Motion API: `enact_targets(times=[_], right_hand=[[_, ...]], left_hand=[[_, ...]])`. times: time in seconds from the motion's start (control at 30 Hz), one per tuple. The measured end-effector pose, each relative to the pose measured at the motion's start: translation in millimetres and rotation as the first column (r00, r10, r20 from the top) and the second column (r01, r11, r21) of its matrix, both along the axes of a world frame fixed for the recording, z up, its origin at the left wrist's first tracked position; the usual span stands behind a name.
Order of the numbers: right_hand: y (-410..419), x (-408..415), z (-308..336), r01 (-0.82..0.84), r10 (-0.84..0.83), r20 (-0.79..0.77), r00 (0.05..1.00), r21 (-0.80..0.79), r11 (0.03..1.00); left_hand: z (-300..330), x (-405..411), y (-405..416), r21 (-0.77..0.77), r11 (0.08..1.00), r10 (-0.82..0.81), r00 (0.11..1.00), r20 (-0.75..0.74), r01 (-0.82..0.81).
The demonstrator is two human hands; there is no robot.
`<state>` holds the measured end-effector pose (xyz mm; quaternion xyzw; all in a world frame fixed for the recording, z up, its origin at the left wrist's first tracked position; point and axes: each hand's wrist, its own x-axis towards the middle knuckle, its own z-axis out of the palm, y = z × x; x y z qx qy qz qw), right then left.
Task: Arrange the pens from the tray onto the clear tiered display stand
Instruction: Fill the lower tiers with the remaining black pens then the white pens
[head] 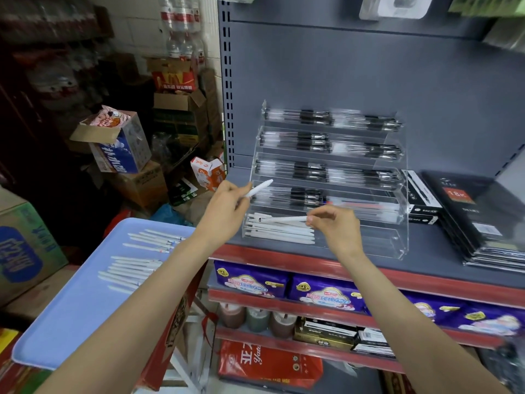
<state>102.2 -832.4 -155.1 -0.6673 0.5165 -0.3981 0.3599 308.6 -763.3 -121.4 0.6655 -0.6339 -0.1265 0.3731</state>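
The clear tiered display stand [395,194] sat on the grey shelf [426,251]. Its upper four tiers held rows of black pens [309,143], with red-tipped pens at the right of the fourth. The lowest tier held a stack of white pens [279,231] at its left end.

The left hand [227,206] had its fingers pinched on a white pen [260,188], raised just before the stand's left edge. The right hand [335,223] had its fingers clamped on another white pen [284,219], lying level just above the stacked ones.

To the left, the blue tray [71,308] carried two loose groups of white pens [127,271].
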Motion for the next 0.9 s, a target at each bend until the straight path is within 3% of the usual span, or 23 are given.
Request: enact_targets(times=[0.17, 0.3, 0.4, 0.5, 0.6, 0.67, 0.77, 0.9], right_hand=[[-1, 4, -1, -0.083, 0.024, -0.344, 0.939, -0.156, 0.984], [0, 6, -1, -0.142, -0.01, -0.619, 0.786, -0.197, 0.97], [-1, 9, -1, -0.193, 0.034, -0.661, 0.75, -0.169, 0.967], [-5, 7, 1, -0.217, 0.091, -0.574, 0.814, -0.156, 0.964], [2, 5, 14, -0.218, 0.188, -0.221, 0.957, -0.118, 0.969], [7, 5, 22, -0.286, 0.285, -0.028, 0.958, -0.062, 0.956], [8, 2, 27, -0.325, 0.326, 0.006, 0.945, -0.073, 0.943], [1, -15, 23, -0.203, 0.208, 0.052, 0.977, -0.087, 0.975]], left_hand=[[-1, 2, 5, -0.026, 0.999, 0.028, 1.0, -0.002, -0.028], [-1, -1, 10, -0.025, 0.998, 0.052, 0.998, -0.042, -0.053], [-1, -7, 13, -0.02, 0.998, 0.054, 0.998, -0.037, -0.055], [-3, -12, 13, -0.009, 0.998, 0.063, 0.998, -0.022, -0.063], [-4, -17, 12, 0.006, 0.997, 0.072, 0.997, -0.023, -0.072], [-3, -23, 11, 0.016, 0.998, 0.055, 0.998, -0.027, -0.054], [-1, -36, 8, 0.028, 0.999, 0.028, 0.999, -0.024, -0.027], [-3, -33, 6, -0.022, 0.997, 0.072, 0.997, 0.027, -0.071]])
